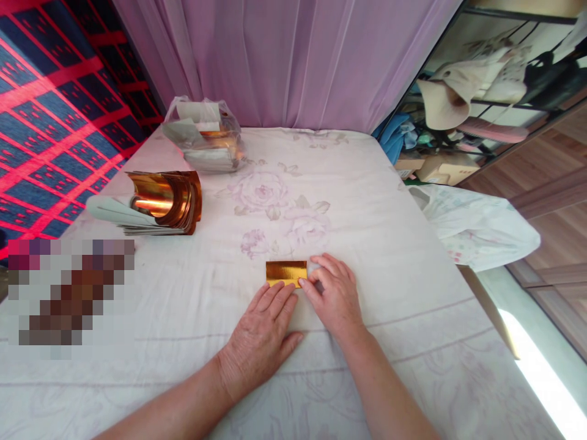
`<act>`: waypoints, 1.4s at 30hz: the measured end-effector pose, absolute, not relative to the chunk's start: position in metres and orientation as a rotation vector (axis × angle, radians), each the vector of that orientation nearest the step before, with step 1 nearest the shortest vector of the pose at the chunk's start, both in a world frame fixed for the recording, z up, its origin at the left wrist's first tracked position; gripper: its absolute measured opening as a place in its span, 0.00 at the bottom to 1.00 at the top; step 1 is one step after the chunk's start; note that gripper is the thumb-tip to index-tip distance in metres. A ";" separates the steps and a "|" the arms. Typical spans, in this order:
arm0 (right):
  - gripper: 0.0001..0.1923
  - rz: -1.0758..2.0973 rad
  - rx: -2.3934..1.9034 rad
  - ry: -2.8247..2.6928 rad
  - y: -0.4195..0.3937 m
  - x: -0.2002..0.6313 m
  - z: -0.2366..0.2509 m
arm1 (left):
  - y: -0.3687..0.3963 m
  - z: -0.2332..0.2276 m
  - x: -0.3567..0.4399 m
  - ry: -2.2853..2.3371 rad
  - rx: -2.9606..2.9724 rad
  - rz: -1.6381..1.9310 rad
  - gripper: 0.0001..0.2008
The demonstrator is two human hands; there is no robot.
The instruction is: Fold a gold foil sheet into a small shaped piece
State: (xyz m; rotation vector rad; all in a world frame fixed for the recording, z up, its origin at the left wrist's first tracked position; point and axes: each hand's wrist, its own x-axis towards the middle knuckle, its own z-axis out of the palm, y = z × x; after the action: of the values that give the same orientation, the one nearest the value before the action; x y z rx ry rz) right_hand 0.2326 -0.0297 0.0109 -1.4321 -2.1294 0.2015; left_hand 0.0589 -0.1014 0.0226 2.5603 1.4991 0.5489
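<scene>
A small sheet of shiny gold foil paper lies on the tablecloth before me, its near part forming a brighter strip, perhaps a fold. My left hand rests palm down with outstretched fingers, their tips pressing on the near edge of the sheet. At the right end, my right hand has its thumb on the corner and its fingers curled round a pale greyish bit beside the foil. Whether that bit belongs to the same sheet I cannot tell.
A curled stack of gold foil sheets stands at the left. Behind it sits a clear plastic bag with more foil paper. The table's flowered cloth reaches a purple curtain. Shelves with a beige cap are at right.
</scene>
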 end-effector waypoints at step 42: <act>0.07 0.197 -1.548 -2.152 -0.035 0.223 0.013 | -0.100 0.021 0.059 1.498 2.571 0.516 0.28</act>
State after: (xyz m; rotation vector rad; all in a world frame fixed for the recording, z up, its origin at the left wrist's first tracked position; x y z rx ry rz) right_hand 0.2234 -0.0346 0.0131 -1.5483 -2.1521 0.1968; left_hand 0.0590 -0.0999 0.0206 2.5708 1.4984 0.5160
